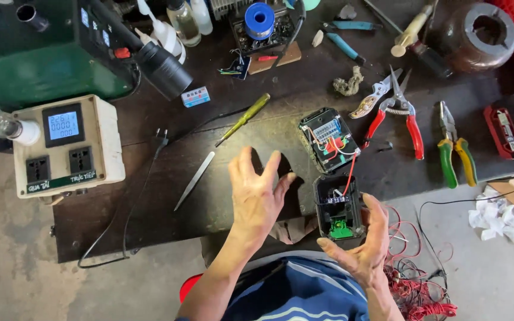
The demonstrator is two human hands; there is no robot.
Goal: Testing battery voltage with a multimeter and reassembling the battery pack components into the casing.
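My right hand [361,244] grips a black plastic housing [337,208] with a green part inside, held at the front edge of the dark workbench [150,196]. Red and white wires run from the housing up to an opened black module with a circuit board [328,138] lying on the bench. Just left of the housing hovers my left hand [258,193], fingers spread, holding nothing.
Tools lie on the bench: a flat metal blade [194,180], a yellow screwdriver [245,118], red-handled snips [401,113], green-and-yellow pliers [453,145]. A beige socket box with a display [66,145] stands left. Red wire is tangled [414,285] at lower right, beside crumpled tissue [504,217].
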